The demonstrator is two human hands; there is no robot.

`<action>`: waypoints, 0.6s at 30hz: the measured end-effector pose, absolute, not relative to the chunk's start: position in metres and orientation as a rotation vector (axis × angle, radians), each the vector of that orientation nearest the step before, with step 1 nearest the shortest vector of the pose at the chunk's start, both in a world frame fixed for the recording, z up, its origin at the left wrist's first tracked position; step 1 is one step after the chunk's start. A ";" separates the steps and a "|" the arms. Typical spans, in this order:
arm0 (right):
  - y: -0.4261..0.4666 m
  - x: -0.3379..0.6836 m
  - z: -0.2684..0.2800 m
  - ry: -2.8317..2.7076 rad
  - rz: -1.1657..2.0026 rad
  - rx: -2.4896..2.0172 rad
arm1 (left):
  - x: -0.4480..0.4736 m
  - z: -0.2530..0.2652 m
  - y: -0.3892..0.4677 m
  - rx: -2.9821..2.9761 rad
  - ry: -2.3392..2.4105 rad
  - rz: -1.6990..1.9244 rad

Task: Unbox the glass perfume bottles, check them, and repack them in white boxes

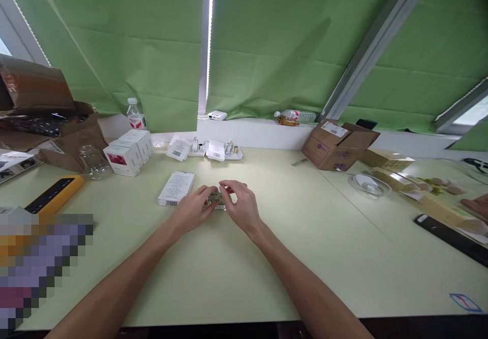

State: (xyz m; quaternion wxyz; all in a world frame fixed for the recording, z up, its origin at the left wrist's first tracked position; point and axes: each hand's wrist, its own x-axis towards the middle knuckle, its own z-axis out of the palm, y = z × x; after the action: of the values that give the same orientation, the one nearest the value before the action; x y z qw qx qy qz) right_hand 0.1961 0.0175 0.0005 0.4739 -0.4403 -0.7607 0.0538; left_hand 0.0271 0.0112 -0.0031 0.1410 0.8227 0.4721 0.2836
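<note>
Near the middle of the table, a small clear glass bottle point(216, 199) with shiny facets sits between my two hands, partly covered by fingers. My left hand point(193, 208) is closed round its left side. The fingers of my right hand point(242, 204) are pinched together at the upper right of the glass; what they grip is too small to make out. Just left of my left hand lies a white printed box point(177, 187) with a barcode. Behind the hands, white trays point(238, 156) hold small perfume bottles point(229, 147) and caps, along with white barcoded cards point(216, 150).
White boxes point(127, 153), a clear jar point(91, 163) and a yellow power strip point(57, 196) stand left. An open carton point(333, 146), a coiled white cable point(369, 185) and yellowish boxes point(389, 160) are right. Another person's hand point(476, 207) shows at the right edge.
</note>
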 end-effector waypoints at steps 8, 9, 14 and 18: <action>0.018 0.197 0.000 -1.874 0.124 -1.067 | 0.027 -0.003 0.012 2.369 1.355 0.813; 0.018 0.197 0.000 -1.873 0.126 -1.064 | 0.027 -0.003 0.012 2.366 1.354 0.814; 0.020 0.198 -0.002 -1.877 0.128 -1.065 | 0.027 -0.003 0.011 2.364 1.356 0.816; 0.021 0.199 -0.002 -1.883 0.120 -1.073 | 0.027 -0.002 0.011 2.371 1.361 0.810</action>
State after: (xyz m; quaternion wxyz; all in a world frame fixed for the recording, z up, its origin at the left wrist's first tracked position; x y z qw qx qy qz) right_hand 0.1988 0.0209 -0.0021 0.4666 -0.4373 -0.7672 0.0491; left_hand 0.0267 0.0106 -0.0023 0.1447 0.8229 0.4722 0.2811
